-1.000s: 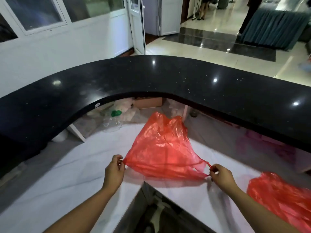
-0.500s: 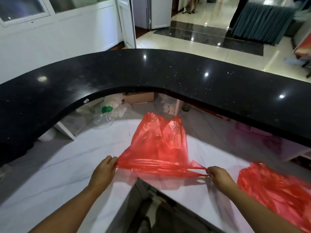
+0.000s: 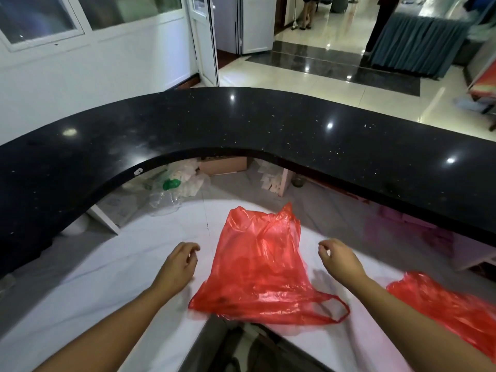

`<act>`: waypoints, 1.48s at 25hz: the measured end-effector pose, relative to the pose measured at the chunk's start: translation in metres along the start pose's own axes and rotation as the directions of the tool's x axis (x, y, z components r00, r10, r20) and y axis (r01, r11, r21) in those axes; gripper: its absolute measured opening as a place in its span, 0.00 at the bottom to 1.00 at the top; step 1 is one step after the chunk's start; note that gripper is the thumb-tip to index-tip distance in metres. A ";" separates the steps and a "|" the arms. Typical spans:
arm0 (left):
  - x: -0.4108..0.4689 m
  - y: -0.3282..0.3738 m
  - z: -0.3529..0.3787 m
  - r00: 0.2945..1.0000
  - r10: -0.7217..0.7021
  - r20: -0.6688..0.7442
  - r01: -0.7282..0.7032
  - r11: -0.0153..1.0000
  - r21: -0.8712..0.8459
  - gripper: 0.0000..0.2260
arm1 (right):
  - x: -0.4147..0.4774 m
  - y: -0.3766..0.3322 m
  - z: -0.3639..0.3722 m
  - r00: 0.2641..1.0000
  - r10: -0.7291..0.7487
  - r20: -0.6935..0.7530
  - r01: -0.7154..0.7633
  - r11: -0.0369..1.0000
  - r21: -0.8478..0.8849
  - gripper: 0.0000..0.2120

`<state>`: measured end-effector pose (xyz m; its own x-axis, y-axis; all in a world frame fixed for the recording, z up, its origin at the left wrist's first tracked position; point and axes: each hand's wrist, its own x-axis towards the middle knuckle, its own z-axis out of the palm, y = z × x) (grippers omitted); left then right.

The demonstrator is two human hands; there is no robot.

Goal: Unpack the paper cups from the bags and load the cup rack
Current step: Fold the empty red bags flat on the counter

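The red bag (image 3: 257,264) lies flat on the bench (image 3: 107,277). Both hands, left hand (image 3: 178,265) and right hand (image 3: 338,260), hover empty beside the bag. It looks emptied; the next move probably calls for the second bag (image 3: 442,307).

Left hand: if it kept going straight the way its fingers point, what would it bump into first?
The left hand points forward and slightly right, so it would probably brush the left edge of the flat red bag first. Depth is unclear; passing left of it, only bare white desk lies ahead.

You are standing behind a curved black counter (image 3: 268,124) that is reflecting ceiling lights. At ten o'clock white-framed windows (image 3: 88,14) are sitting in a white wall (image 3: 80,76); at twelve a white door (image 3: 204,38) is standing open; at one o'clock glossy floor tiles (image 3: 308,73) are shining.
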<state>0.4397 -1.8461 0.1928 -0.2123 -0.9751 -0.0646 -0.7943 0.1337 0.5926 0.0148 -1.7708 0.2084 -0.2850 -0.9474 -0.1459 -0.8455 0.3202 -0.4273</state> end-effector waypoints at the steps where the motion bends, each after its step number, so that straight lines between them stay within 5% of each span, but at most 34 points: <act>1: 0.021 0.015 -0.002 0.999 -0.050 -0.003 0.050 0.994 -0.099 0.09 | 0.014 -0.020 -0.004 0.999 -0.012 -0.036 0.014 0.998 0.066 0.11; 4: 0.078 0.065 -0.007 0.967 -0.210 0.141 0.246 0.914 -0.322 0.13 | 0.059 -0.080 -0.013 0.994 0.099 -0.051 -0.082 0.960 0.269 0.19; 7: 0.112 0.104 -0.005 0.963 -0.102 0.248 0.196 0.899 -0.392 0.17 | 0.094 -0.113 -0.001 0.973 0.227 0.037 -0.227 0.926 0.303 0.32; 11: 0.136 0.111 0.004 0.962 -0.060 0.268 0.170 0.896 -0.411 0.18 | 0.096 -0.118 0.000 0.976 0.213 -0.042 -0.180 0.902 0.392 0.21; 15: 0.145 0.098 -0.004 0.905 -0.009 0.424 0.223 0.861 -0.458 0.20 | 0.058 -0.098 -0.035 0.999 0.043 0.008 -0.039 0.789 0.613 0.25; 19: 0.153 0.111 -0.019 0.816 0.121 0.565 0.211 0.848 -0.487 0.23 | 0.047 -0.068 -0.060 0.997 0.070 -0.013 -0.038 0.665 0.746 0.24; 30: 0.139 0.125 0.006 0.762 0.218 0.609 0.039 0.924 -0.379 0.15 | 0.037 -0.053 -0.065 0.993 0.115 0.002 -0.071 0.599 0.797 0.23; 37: 0.133 0.122 0.018 0.849 0.255 0.463 -0.005 0.880 -0.475 0.05 | 0.032 -0.045 -0.060 0.990 0.141 0.007 -0.094 0.621 0.778 0.22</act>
<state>0.3046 -1.9567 0.2417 -0.6462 -0.7115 -0.2760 -0.4279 0.0384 0.9030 0.0167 -1.8155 0.2770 -0.3987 -0.8925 -0.2109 -0.1469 0.2891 -0.9460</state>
